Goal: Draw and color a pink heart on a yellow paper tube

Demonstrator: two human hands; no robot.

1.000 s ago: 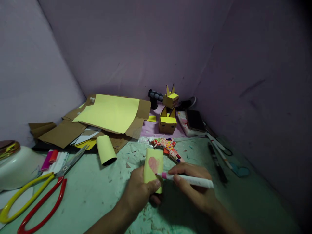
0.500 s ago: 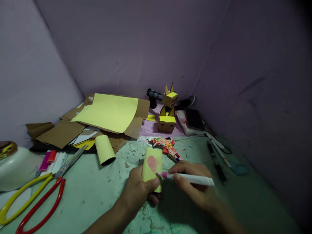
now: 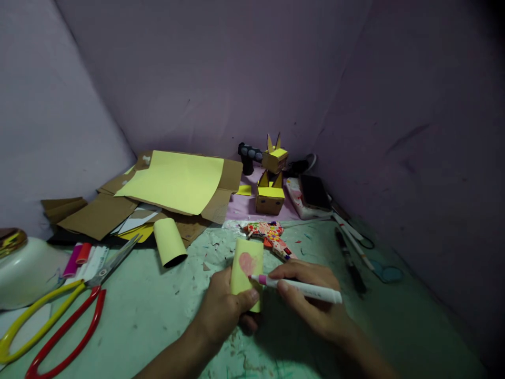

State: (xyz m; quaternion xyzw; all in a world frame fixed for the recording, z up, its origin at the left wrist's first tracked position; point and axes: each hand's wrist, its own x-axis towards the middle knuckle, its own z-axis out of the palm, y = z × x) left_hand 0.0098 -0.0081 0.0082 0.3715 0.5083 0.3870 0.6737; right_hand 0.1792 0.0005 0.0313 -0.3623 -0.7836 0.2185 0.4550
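The left hand [image 3: 224, 305] grips the yellow paper roll [image 3: 240, 279] upright above the green tabletop [image 3: 150, 316]; the right hand [image 3: 311, 295] pinches a white marker [image 3: 311, 291], its tip right at the pink heart [image 3: 247, 263] on the roll; a second roll [image 3: 169, 242] lies left, near open scissors [image 3: 103, 275].

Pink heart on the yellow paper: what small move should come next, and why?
Perhaps stroke the marker up the right side of the pink heart: it looks paler there, the tip is near the heart's lower end, and the left hand grips the yellow paper.
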